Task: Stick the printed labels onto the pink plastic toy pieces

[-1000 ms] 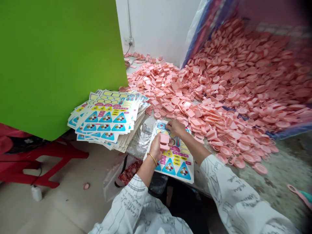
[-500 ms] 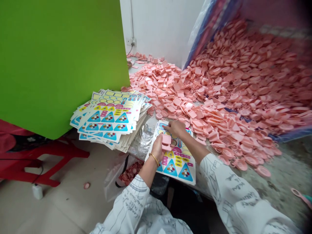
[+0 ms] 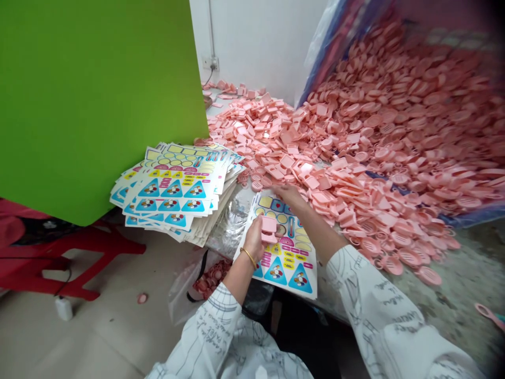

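Note:
My left hand (image 3: 254,243), with a gold bangle at the wrist, grips a small pink plastic piece (image 3: 269,225) that has a squarish plate and a notched lower part. The piece is above a printed sticker sheet (image 3: 294,284) with yellow, pink and blue shapes. At the sheet's far edge is my right hand (image 3: 290,197), fingers drawn together and pointing left, close to the loose pink pieces. Anything between those fingertips is hidden. On the left, a fanned stack of similar sticker sheets (image 3: 169,184) lies on the table.
A large heap of pink plastic pieces (image 3: 284,137) covers the back, spilling from a blue-edged bag (image 3: 321,55) at right. A green panel (image 3: 98,105) stands at left above a red stool (image 3: 114,252). A clear bag of pieces (image 3: 185,292) hangs by the table edge.
My right hand has moved away from the sticker sheet's upper left corner, up and slightly right to its far edge, uncovering a yellow square and blue heart stickers. My left hand stays nearly still.

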Motion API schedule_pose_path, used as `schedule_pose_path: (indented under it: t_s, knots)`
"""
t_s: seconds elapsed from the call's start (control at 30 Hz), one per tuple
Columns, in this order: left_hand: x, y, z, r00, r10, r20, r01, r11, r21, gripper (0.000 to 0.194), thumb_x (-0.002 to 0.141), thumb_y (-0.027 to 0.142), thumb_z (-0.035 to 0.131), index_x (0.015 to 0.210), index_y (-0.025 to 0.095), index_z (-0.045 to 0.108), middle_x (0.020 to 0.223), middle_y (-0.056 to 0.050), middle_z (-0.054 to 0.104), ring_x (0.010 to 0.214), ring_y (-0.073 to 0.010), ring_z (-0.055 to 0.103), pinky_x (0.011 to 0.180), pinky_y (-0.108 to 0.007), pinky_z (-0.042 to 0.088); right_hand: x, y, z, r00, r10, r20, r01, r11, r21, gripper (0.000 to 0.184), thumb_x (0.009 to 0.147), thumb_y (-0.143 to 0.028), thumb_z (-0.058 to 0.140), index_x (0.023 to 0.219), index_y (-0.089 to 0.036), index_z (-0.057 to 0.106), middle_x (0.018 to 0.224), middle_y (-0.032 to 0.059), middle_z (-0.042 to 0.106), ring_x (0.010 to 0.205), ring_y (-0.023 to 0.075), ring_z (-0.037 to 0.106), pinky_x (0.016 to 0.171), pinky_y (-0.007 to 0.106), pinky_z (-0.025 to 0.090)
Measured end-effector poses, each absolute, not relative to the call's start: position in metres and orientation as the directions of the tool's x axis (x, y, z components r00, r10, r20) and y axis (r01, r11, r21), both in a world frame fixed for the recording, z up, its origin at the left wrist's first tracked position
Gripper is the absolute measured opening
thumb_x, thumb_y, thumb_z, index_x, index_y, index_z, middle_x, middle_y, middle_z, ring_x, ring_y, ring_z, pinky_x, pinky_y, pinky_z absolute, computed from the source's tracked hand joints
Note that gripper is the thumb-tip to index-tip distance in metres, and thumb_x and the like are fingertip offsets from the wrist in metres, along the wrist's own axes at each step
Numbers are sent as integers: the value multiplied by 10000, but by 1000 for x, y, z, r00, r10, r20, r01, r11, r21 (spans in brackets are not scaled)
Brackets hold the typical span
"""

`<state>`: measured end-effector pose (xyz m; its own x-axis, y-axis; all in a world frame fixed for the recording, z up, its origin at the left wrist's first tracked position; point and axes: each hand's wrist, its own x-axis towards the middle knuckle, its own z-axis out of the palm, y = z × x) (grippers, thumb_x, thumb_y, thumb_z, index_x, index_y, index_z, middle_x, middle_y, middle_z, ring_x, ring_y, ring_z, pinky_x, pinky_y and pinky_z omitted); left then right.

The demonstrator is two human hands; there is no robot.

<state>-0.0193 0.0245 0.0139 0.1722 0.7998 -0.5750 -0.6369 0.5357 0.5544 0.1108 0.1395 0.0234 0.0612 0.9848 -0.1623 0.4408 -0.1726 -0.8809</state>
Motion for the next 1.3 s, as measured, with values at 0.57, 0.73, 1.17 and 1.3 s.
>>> schedule_pose_path:
  t_s: [0.57,0.73,1.17,1.3]
  knots:
    - [-11,-29,33,316,847,-428,-719,508,474,486,952,558,419,1098,156,649,921,-104,727,800,-211,698,724,-327,565,123,-50,34,209,927,311,584,137,-800,345,870,-520,602,685,-229,589,640,-13,608,605,151,517,628,283,405]
    - [-13,-39,42,343,829,-442,-676,544,497,542,954,559,412,1182,129,652,990,-134,726,833,-227,695,704,-321,570,136,-55,37,44,928,371,677,246,-694,354,898,-487,586,656,-228,600,651,-6,636,628,153,519,702,310,385]
    - [-11,-43,34,340,804,-487,-663,573,483,533,972,535,382,1194,141,664,1017,-130,731,850,-224,705,742,-326,570,140,-56,29,-24,922,387,706,289,-646,337,918,-453,593,676,-218,600,653,-20,634,630,139,514,724,307,355]
    - [-10,-44,37,330,800,-502,-672,572,470,524,964,530,418,1192,131,668,1037,-133,728,862,-213,704,776,-328,570,140,-57,25,-36,924,380,698,296,-652,330,923,-446,596,687,-215,611,673,-22,650,635,134,523,732,309,351]
